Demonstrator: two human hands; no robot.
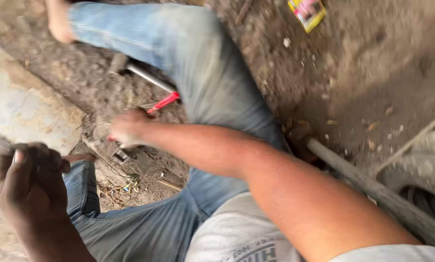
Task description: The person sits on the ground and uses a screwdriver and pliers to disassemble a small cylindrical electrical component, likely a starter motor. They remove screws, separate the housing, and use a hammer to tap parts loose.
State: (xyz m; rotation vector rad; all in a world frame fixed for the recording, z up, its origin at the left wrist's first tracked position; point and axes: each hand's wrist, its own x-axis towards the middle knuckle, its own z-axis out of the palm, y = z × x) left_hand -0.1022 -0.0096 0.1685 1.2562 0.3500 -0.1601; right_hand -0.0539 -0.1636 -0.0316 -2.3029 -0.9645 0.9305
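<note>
Right hand (125, 128): grip closed on red-handled pliers (164, 102), held low over dirt floor (373, 73). Left hand (25, 182): fist closed, contents indiscernible.

One package only: small flat rectangular packet, yellow with pink-red panel (307, 13), lying tilted on the dirt ground (373, 73) at the top edge of view, partly cut off. Blurred. No signs, no screens.
</note>
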